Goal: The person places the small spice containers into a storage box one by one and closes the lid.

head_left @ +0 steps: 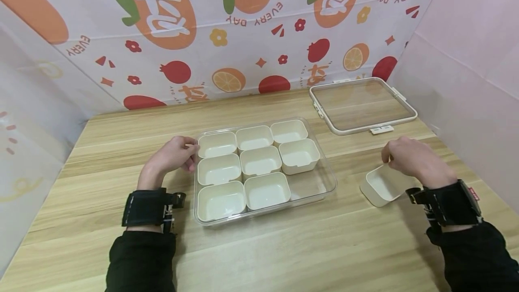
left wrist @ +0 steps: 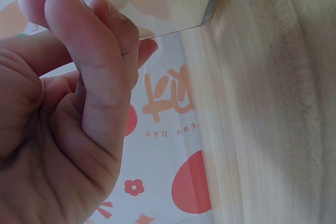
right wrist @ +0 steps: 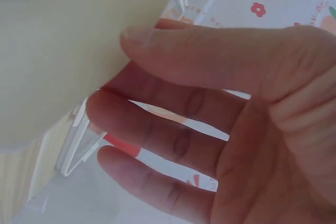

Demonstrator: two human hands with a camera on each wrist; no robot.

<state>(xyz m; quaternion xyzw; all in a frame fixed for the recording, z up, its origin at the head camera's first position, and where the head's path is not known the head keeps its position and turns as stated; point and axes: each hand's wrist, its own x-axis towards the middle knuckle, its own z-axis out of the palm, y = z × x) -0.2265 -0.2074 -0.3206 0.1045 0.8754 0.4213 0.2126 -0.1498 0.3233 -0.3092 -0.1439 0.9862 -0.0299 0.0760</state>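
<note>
A clear plastic tray (head_left: 308, 188) holds several small cream boxes (head_left: 267, 191) in rows, with its bottom showing at the front right corner. My left hand (head_left: 172, 157) grips the tray's left wall near the far corner; in the left wrist view, the fingers (left wrist: 100, 51) are bent at the clear wall. To the right of the tray, my right hand (head_left: 417, 159) pinches the far wall of a loose cream box (head_left: 377, 190), which is tilted close over the table. The right wrist view shows the thumb on one face of this box (right wrist: 63, 66), with the other fingers lower.
A clear lid (head_left: 365, 102) with a cream frame and side clips lies at the back right of the wooden table (head_left: 284, 256). Behind the table hangs a fruit-print cloth (head_left: 243, 57), and pale cloth walls (head_left: 470, 71) stand at both sides.
</note>
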